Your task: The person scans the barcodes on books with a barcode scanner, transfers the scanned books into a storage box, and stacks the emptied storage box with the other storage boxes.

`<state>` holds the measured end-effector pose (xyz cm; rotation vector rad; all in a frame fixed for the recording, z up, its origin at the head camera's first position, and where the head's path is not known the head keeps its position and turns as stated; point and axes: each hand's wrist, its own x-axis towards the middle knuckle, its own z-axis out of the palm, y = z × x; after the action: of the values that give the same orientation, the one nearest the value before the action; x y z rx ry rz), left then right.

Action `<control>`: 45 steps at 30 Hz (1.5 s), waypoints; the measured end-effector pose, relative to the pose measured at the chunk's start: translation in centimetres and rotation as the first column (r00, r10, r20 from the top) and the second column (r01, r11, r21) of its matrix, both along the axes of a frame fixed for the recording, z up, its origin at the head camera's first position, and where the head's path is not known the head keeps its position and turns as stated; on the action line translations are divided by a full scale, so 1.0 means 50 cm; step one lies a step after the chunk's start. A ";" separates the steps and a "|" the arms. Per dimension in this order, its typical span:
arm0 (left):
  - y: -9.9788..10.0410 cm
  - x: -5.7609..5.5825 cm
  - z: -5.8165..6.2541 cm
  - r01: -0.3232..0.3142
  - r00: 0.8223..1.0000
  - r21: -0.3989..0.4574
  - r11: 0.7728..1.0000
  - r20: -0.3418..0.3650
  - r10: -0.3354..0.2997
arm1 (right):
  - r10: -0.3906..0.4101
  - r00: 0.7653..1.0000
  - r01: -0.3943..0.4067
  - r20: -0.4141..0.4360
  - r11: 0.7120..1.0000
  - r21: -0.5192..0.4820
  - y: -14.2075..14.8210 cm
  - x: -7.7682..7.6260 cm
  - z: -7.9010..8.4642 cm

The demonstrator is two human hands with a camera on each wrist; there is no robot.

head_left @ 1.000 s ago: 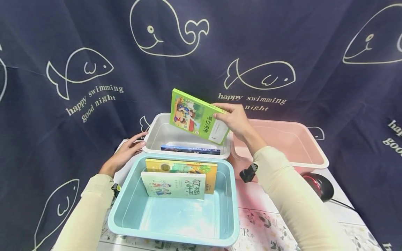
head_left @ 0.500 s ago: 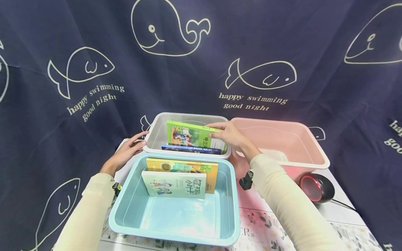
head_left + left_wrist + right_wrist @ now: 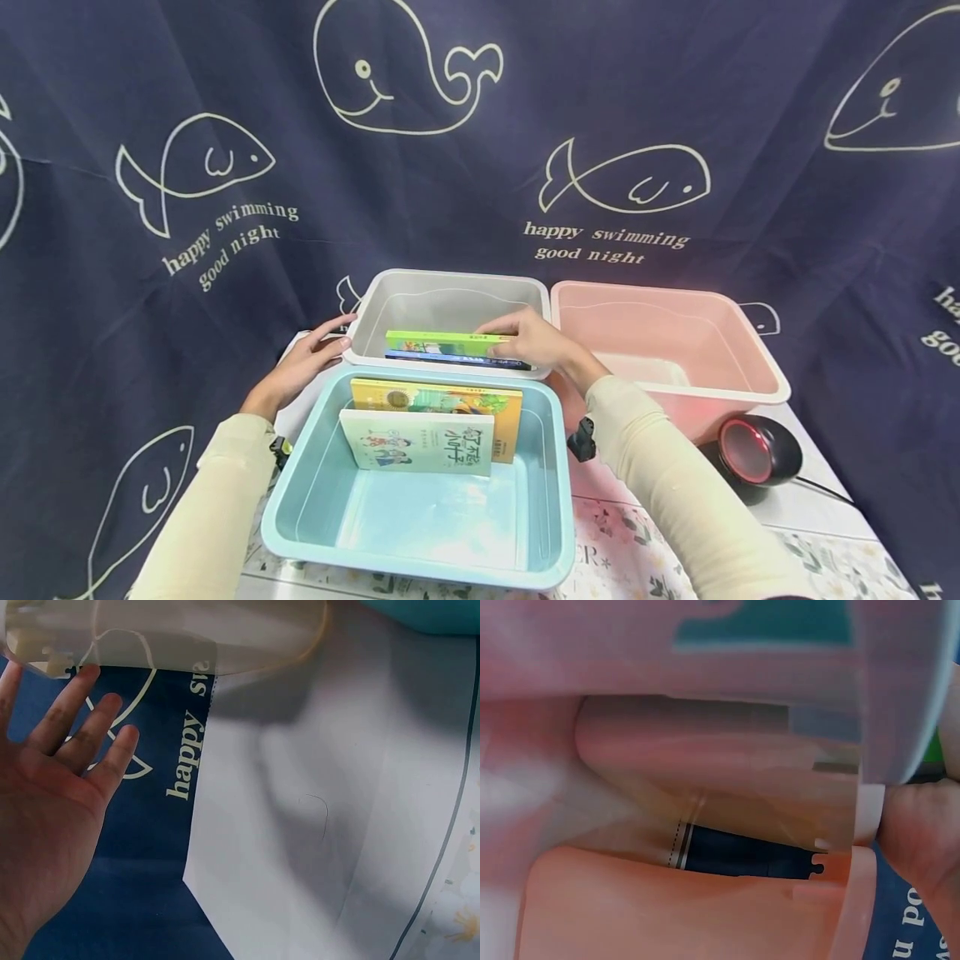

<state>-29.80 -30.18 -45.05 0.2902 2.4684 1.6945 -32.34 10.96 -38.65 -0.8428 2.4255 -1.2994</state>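
Observation:
In the head view my right hand (image 3: pixel 534 340) pinches the right end of a green book (image 3: pixel 435 340), its thumb on the near side. That book stands low in the grey bin (image 3: pixel 420 279), just behind a blue book (image 3: pixel 420 357) by the near wall. My left hand (image 3: pixel 309 357) rests against the left rim of the same bin, fingers extended; the left wrist view shows the left hand (image 3: pixel 60 765) with straight, spread fingers. The right wrist view catches only part of the right hand (image 3: pixel 922 832) and a sliver of green.
A light blue bin (image 3: pixel 420 575) stands in front, holding a pale green book (image 3: pixel 416 446) and a yellow book (image 3: pixel 506 408) upright. To the right are a pink bin (image 3: pixel 675 333) and a black device (image 3: pixel 761 450) with a red ring and cable. A navy whale-print curtain (image 3: pixel 480 192) hangs behind.
My right hand has lowered the green book from above the grey bin down into it, bringing it upright behind the blue book. The left hand stays on the rim.

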 end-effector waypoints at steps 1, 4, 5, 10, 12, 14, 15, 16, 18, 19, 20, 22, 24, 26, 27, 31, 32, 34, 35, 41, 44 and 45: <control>0.001 0.000 0.001 -0.001 1.000 0.003 1.000 0.000 0.001 | 0.003 1.000 -0.003 0.001 1.000 0.007 0.000 0.000 -0.001; 0.003 -0.001 0.004 0.002 1.000 0.003 1.000 0.003 -0.002 | 0.000 1.000 0.001 -0.017 0.999 0.047 0.001 0.001 -0.004; 0.004 -0.001 0.005 0.003 1.000 0.003 1.000 0.004 -0.003 | -0.004 1.000 0.005 -0.017 0.998 0.060 0.001 0.001 -0.005; 0.006 0.006 0.009 0.002 1.000 -0.011 1.000 -0.002 -0.002 | 0.024 1.000 -0.022 -0.014 0.997 0.078 0.003 0.002 -0.010; 0.006 0.010 0.010 0.000 1.000 -0.016 1.000 -0.005 0.000 | 0.037 0.999 -0.036 -0.009 0.997 0.071 0.003 0.001 -0.012; 0.005 0.012 0.010 -0.004 1.000 -0.014 1.000 -0.003 0.004 | 0.046 0.999 -0.046 0.001 0.997 0.059 0.001 0.001 -0.010; 0.004 0.013 0.010 -0.008 1.000 -0.010 1.000 -0.001 0.008 | 0.048 0.999 -0.048 0.002 0.997 0.059 0.001 0.001 -0.009; 0.003 0.013 0.009 -0.007 1.000 -0.007 1.000 -0.001 0.007 | 0.048 0.999 -0.048 0.007 0.997 0.057 0.000 0.000 -0.008; 0.001 0.012 0.008 -0.010 1.000 0.000 1.000 0.005 0.010 | 0.040 0.999 -0.041 0.024 0.998 0.053 -0.002 0.001 -0.005; 0.001 0.012 0.008 -0.008 1.000 0.001 1.000 0.004 0.008 | 0.035 0.999 -0.037 0.025 0.998 0.055 -0.002 0.000 -0.004; 0.001 0.011 0.008 -0.006 1.000 0.003 1.000 0.004 0.006 | 0.033 0.999 -0.034 0.027 0.998 0.055 -0.002 0.000 -0.004; 0.001 0.011 0.008 -0.004 1.000 0.004 1.000 0.005 0.004 | 0.020 0.999 -0.021 0.028 0.998 0.064 -0.002 -0.001 -0.002; 0.002 0.010 0.008 -0.006 1.000 0.007 1.000 0.007 0.006 | 0.009 0.999 -0.011 0.031 0.998 0.065 -0.002 0.000 0.000; 0.002 0.009 0.007 -0.007 1.000 0.004 1.000 0.008 0.007 | 0.002 0.999 -0.004 0.037 0.998 0.057 -0.001 0.000 0.002; 0.001 0.009 0.006 -0.007 1.000 0.005 1.000 0.008 0.007 | -0.009 0.999 0.007 0.043 0.998 0.055 -0.001 0.001 0.004; -0.001 0.009 0.004 -0.010 1.000 -0.005 1.000 0.007 0.010 | -0.037 0.996 0.034 0.077 0.999 0.032 0.005 0.003 0.012; 0.000 0.009 0.003 -0.009 1.000 -0.004 1.000 0.008 0.009 | -0.048 0.994 0.046 0.095 0.999 0.020 0.008 0.005 0.015; 0.001 0.008 0.001 -0.008 1.000 -0.004 1.000 0.011 0.008 | -0.063 0.992 0.064 0.110 0.998 -0.004 0.016 0.008 0.026; 0.001 0.008 0.001 -0.008 1.000 -0.003 1.000 0.014 0.008 | -0.065 0.992 0.068 0.107 0.997 -0.020 0.020 0.011 0.032; 0.002 0.010 0.000 -0.007 1.000 -0.008 1.000 0.019 0.007 | -0.095 0.993 0.103 0.067 0.987 -0.127 0.044 0.040 0.081; 0.002 0.010 0.003 -0.010 1.000 -0.019 1.000 0.012 0.010 | -0.098 0.993 0.107 0.065 0.982 -0.152 0.049 0.067 0.101; 0.003 0.011 0.005 -0.011 1.000 -0.023 1.000 0.010 0.012 | -0.094 0.994 0.102 0.063 0.983 -0.155 0.050 0.078 0.105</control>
<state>-29.27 -30.03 -44.82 0.2648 2.4851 1.6669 -28.47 13.45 -33.41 -0.7224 2.3719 -1.5473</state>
